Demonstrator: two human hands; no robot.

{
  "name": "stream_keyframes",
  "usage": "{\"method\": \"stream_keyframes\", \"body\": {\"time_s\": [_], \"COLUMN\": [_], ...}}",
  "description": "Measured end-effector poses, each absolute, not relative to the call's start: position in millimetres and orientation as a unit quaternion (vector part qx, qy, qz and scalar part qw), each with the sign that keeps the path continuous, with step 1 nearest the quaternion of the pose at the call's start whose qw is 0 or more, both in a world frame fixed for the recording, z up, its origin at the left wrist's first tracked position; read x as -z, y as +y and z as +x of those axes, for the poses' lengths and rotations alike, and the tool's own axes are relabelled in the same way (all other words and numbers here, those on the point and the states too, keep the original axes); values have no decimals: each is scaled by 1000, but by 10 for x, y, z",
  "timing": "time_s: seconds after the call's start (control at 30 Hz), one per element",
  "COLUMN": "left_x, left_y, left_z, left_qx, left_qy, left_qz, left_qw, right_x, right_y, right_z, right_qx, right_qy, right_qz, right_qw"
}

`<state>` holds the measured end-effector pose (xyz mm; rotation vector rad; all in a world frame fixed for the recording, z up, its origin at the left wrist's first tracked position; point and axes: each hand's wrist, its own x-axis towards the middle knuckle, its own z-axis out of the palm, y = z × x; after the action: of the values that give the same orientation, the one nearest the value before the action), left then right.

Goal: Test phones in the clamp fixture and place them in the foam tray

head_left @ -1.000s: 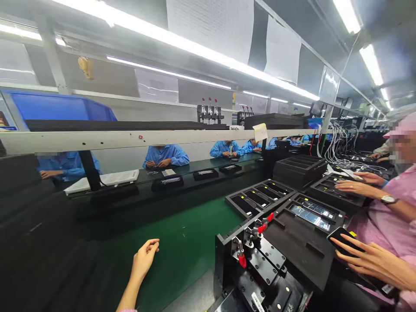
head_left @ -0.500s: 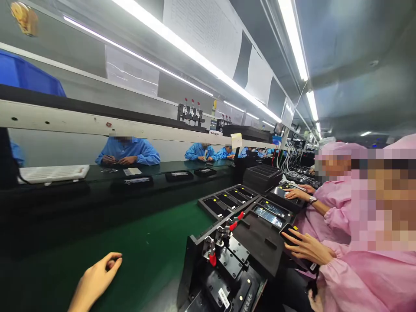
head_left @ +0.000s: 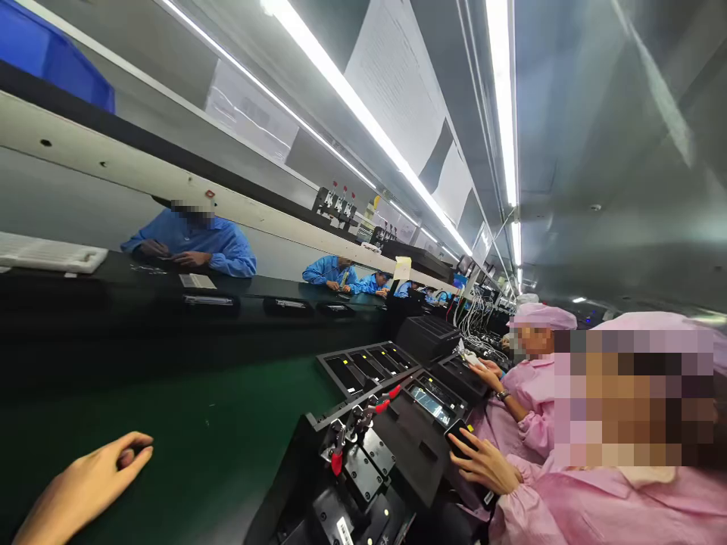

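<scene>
My left hand (head_left: pixel 94 477) hovers at or just over the green work surface (head_left: pixel 198 439) at lower left. Its fingers are loosely curled, index tip and thumb close together, and nothing shows between them. My right hand is out of view. Right of my left hand stands a black clamping fixture (head_left: pixel 363 469) with red-tipped toggle clamps (head_left: pixel 337 462). Behind it lies a black tray (head_left: pixel 323 363) with several dark phone-like panels (head_left: pixel 369 367). A second tray holds a glossy panel (head_left: pixel 430 405).
At right, a co-worker in pink (head_left: pixel 545 499) holds a dark phone-like device (head_left: pixel 460 439); another pink-clad person (head_left: pixel 528 371) sits beyond. People in blue (head_left: pixel 193 242) work across the bench. A shelf beam (head_left: pixel 170 178) crosses above. Stacked black trays (head_left: pixel 425 337) and white cables (head_left: pixel 477 318) stand farther back.
The view has tilted and turned right, so the fixture, trays and co-workers sit farther left. My left hand appears farther left too, with its fingers still curled.
</scene>
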<state>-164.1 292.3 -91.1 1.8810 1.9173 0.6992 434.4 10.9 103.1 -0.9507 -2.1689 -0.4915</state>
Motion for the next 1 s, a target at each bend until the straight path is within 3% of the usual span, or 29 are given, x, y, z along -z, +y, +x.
{"method": "stream_keyframes", "body": {"time_s": [0.2, 0.43, 0.6, 1.0], "left_x": [961, 580, 482, 424], "left_y": [2960, 2665, 2563, 2491], "left_z": [-1615, -1531, -1506, -1487], "left_qx": [-274, -294, -299, -299], "left_qy": [657, 638, 647, 641], "left_qz": [672, 681, 670, 676], "left_qw": [204, 206, 208, 206], "right_x": [-1099, -1207, -1244, -1105], "right_y": [140, 180, 82, 51], "right_z": [4181, 3821, 3709, 3776], "right_qx": [230, 222, 186, 115], "right_qy": [-862, -888, -878, -844], "right_qz": [-336, -299, -363, -426], "right_qw": [301, 269, 250, 306]}}
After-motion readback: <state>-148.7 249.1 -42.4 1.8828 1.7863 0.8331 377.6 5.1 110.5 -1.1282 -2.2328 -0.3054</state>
